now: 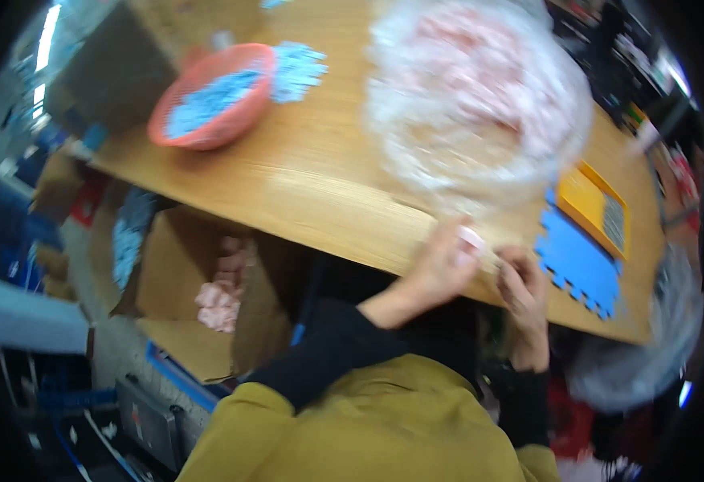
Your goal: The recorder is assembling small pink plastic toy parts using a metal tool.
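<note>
My left hand (438, 261) is closed on a small pale pink piece (471, 238) at the table's front edge. Just to its right, my right hand (523, 283) has its fingers pinched together; whatever they may hold is too small and blurred to make out. Beyond the hands lies a large clear plastic bag (396, 108), spread open around a heap of pink pieces (480, 52). Close to my right hand, a blue foam mat (581, 261) with a toothed edge lies on the table, and a yellow tray (577, 197) with small grey parts (614, 221) rests against it.
A coral basket (243, 120) of blue pieces (211, 104) stands at the far left of the wooden table (312, 189), beside loose blue pieces (297, 72). Below the left edge, an open cardboard box (167, 269) contains pink pieces (222, 301). Clear plastic (649, 345) hangs at the right.
</note>
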The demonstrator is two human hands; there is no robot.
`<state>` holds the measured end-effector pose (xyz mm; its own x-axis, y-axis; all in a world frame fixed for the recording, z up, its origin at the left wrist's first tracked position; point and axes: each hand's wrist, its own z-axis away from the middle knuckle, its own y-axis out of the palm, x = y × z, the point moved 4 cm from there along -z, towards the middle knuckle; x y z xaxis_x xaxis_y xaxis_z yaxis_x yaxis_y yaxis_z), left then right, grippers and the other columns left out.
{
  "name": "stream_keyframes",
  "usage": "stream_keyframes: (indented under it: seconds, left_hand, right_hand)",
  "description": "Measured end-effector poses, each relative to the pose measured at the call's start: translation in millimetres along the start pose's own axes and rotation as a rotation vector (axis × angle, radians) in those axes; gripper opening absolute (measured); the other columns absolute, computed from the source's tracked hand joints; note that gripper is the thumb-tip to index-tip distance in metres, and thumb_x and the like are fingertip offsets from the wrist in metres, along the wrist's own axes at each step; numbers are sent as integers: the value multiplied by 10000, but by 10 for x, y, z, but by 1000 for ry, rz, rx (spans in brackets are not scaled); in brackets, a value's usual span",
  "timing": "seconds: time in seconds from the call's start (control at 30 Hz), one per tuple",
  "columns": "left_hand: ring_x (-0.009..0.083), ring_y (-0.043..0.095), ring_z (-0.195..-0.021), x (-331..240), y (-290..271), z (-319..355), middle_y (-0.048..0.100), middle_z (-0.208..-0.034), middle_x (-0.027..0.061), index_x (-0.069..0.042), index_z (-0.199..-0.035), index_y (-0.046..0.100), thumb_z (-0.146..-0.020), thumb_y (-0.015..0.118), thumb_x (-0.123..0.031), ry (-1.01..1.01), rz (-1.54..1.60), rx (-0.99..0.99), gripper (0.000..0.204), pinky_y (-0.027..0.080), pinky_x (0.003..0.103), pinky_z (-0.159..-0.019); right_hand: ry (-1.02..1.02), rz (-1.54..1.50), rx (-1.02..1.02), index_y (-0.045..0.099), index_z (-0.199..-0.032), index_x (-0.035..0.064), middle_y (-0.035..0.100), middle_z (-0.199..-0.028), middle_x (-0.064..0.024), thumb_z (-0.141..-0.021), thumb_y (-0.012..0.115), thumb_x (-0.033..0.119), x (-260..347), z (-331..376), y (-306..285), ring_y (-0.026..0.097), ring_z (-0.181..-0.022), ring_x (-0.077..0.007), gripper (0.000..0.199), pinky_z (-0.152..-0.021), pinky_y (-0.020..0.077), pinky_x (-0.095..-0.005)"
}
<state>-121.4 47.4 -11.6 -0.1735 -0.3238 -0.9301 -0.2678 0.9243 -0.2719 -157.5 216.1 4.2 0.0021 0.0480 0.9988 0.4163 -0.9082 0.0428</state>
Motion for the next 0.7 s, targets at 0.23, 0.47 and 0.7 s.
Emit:
stream_keyframes:
  seconds: [0.23, 0.47, 0.7]
  left_hand:
    - [105, 585, -871, -161, -44, -28, 580, -1025, 75, -20, -1367, 324, -885, 551, 11, -450, 766, 291, 534, 501, 253, -753]
    - [205, 496, -1199, -110, -52, 36, 468, -1337, 128, -125, -1514, 104, -885, 529, -25, -509, 1061, 399, 766, 426, 350, -991]
    - [233, 540, -1132, -116, -83, 83, 453, -1323, 158, -152, -1513, 6, -930, 452, -20, -543, 1026, 317, 746, 488, 392, -928]
  right_hand:
    - [-150, 244, 66, 579, -899, -9, 553, -1040, -83, -873, 583, 47, 293, -195, 210, 538, -883, -133, 62, -757, 440, -256]
    - [-188, 419, 29, 592, -910, -15, 609, -963, -100, -855, 612, 27, 228, -254, 205, 579, -835, -163, 71, -721, 463, -270]
    - [-460, 810, 17, 603, -856, 27, 639, -890, -93, -756, 670, 33, 355, -311, 345, 634, -795, -276, 120, -662, 510, -343]
